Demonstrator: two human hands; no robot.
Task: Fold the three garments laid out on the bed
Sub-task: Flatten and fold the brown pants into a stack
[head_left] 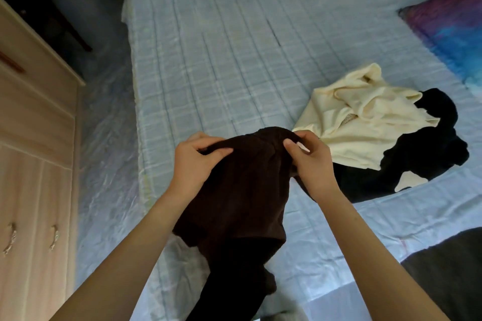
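I hold a dark brown garment up over the near edge of the bed. My left hand pinches its top edge on the left, and my right hand pinches the same edge on the right. The cloth hangs down between my forearms. A crumpled cream garment lies on the bed to the right, partly on top of a black garment that spreads out under and beyond it.
A light wooden wardrobe with metal handles stands at the left, across a narrow strip of floor. A purple and blue pillow lies at the bed's far right. Something dark grey covers the near right corner.
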